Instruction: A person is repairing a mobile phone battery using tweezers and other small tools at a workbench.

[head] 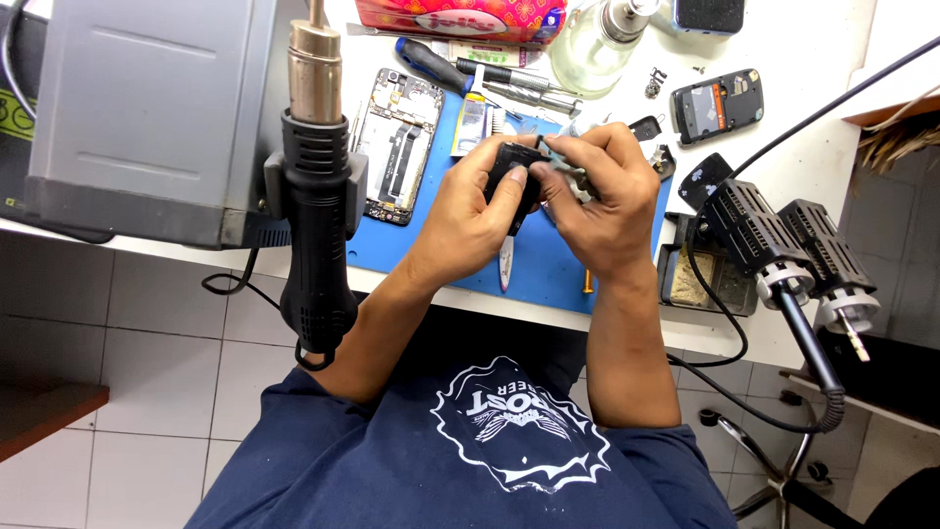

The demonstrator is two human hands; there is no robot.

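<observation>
black plastic, small boxy part (516, 168), pinched in the fingers (513, 184) of the left hand (468, 220); thumb lies across its near face, the other fingers wrap behind. part sits up off the blue mat (548, 257), above its middle, between both hands and touching both.

right hand (607, 196) comes in from the right side. its fingers are closed narrow around a slim metal tool (573, 137); tip of the tool points left toward the part's upper right corner, at or just beside it — contact itself too small to tell. tool's long axis runs roughly left-right, slightly tilted; the part's long axis runs near vertical in the view, away from the body.

part lies to the left of the right fingertips, just beside them. left hand is the holder, right hand the one that works; both equally near.

pose: both wrists raised, forearms converging in a v from the body, elbows below the edge of the white desk (783, 171). left palm turned inward to the right, right hand knuckles up.

around: a blade-like tool (505, 263) lies on the mat under the left hand; opened phone (399, 142) on the mat's left; hot-air handle (315, 196) hung on the grey station (147, 108).
</observation>
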